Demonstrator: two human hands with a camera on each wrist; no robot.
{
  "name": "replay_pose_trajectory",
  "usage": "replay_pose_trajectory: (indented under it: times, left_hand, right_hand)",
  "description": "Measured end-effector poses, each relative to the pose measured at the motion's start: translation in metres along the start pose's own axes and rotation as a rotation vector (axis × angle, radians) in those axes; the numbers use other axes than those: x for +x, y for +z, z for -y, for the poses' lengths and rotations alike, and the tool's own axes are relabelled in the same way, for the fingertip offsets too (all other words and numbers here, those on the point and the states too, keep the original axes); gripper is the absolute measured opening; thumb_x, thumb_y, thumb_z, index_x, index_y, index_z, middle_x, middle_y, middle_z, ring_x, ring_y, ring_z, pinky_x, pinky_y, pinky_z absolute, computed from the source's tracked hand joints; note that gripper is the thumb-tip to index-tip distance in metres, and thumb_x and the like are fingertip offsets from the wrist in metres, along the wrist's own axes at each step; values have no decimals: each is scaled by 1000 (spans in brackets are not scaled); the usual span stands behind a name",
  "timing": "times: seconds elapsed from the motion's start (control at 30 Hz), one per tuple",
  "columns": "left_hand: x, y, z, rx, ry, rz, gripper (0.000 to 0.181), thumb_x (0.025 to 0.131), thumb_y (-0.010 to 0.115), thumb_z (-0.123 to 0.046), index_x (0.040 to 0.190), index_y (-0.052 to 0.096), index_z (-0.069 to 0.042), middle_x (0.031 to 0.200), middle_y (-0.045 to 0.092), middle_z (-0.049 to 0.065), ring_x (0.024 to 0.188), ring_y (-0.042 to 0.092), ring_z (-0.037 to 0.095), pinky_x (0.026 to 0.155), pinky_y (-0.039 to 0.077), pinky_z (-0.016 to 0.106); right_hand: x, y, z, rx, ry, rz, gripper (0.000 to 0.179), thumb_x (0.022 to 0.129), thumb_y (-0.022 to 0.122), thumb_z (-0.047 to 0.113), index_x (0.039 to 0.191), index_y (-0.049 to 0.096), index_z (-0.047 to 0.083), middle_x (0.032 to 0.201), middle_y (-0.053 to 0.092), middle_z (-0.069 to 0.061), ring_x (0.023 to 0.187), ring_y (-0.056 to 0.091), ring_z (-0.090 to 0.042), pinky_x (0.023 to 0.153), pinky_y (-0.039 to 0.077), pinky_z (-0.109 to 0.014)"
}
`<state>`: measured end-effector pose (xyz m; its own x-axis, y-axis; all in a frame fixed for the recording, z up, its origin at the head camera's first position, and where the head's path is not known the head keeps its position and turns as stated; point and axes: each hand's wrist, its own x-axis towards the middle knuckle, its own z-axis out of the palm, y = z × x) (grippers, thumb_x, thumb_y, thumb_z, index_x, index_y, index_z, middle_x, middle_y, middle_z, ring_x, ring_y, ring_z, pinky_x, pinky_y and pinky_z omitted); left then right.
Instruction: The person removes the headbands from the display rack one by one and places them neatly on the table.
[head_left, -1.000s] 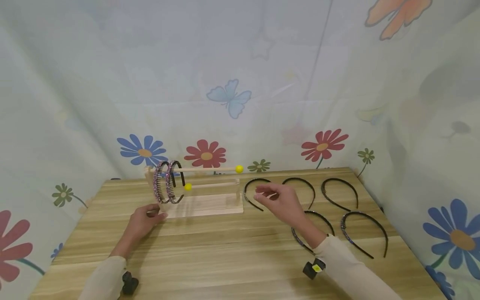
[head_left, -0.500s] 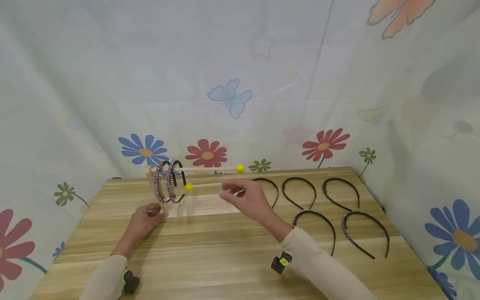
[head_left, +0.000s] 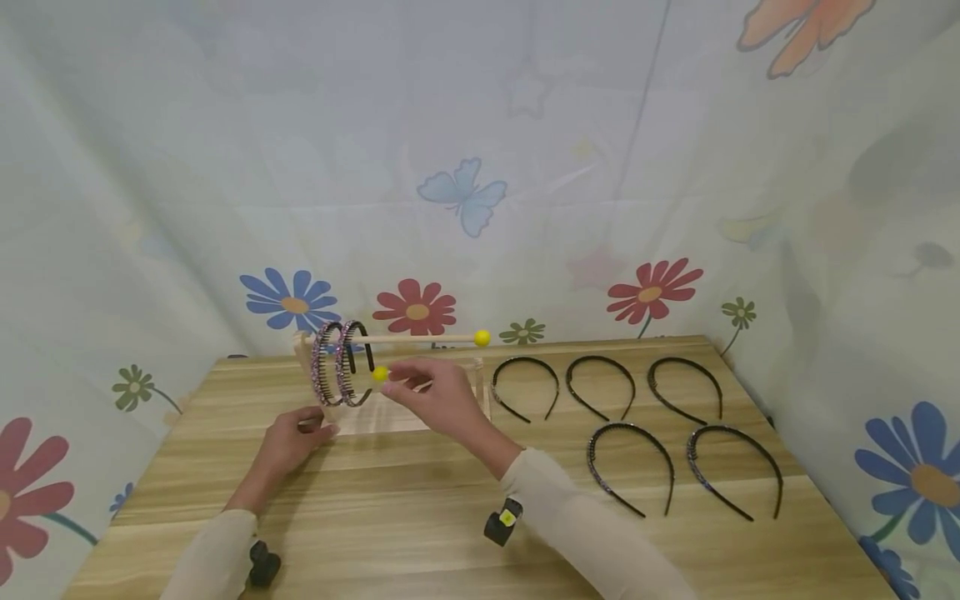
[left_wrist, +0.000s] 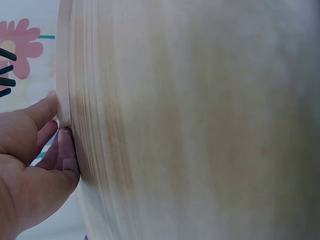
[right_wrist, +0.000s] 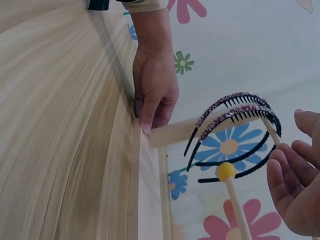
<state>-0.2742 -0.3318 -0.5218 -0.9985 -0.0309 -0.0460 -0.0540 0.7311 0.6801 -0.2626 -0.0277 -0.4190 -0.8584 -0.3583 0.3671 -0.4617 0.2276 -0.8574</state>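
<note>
A wooden headband stand (head_left: 390,421) with yellow balls (head_left: 482,338) on its rods sits on the table. Two black toothed headbands (head_left: 347,367) with pink glitter hang on its upper rod. At the base's near left corner, my left hand (head_left: 288,446) pinches the board between thumb and fingers; the left wrist view shows this hand (left_wrist: 40,155) at the board's edge. My right hand (head_left: 438,398), fingers loosely bent, is over the base beside the lower rod's ball. In the right wrist view this hand (right_wrist: 300,175) looks to hold nothing; whether its fingertips touch the headbands I cannot tell.
Several black headbands lie on the right of the wooden table (head_left: 420,533), including a glittered one (head_left: 693,454) at the near right. A curtain (head_left: 570,167) printed with flowers and butterflies hangs behind the table and along its sides.
My right hand has moved left from over the loose headbands to the stand's lower rod and the hanging headbands. The left hand has stayed at the base.
</note>
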Motion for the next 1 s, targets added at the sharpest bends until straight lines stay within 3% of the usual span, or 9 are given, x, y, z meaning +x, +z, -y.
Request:
replay_pose_trajectory:
  times: [0.53, 1.0]
  left_hand:
    - [0, 0, 3, -10, 47, -30, 55, 98, 71, -30, 137, 59, 7, 136, 61, 30, 118, 65, 44, 94, 55, 54]
    - [0, 0, 3, -10, 64, -35, 52, 98, 71, -28, 135, 60, 8, 135, 61, 31, 116, 66, 45, 93, 55, 54]
  right_hand:
    - [19, 50, 1, 89, 88, 39, 38, 90, 80, 34, 122, 75, 13, 108, 76, 7, 90, 68, -3, 74, 56, -20]
    - [24, 63, 0, 42, 102, 46, 29, 91, 80, 30, 115, 77, 14, 98, 76, 11, 84, 65, 2, 74, 55, -19]
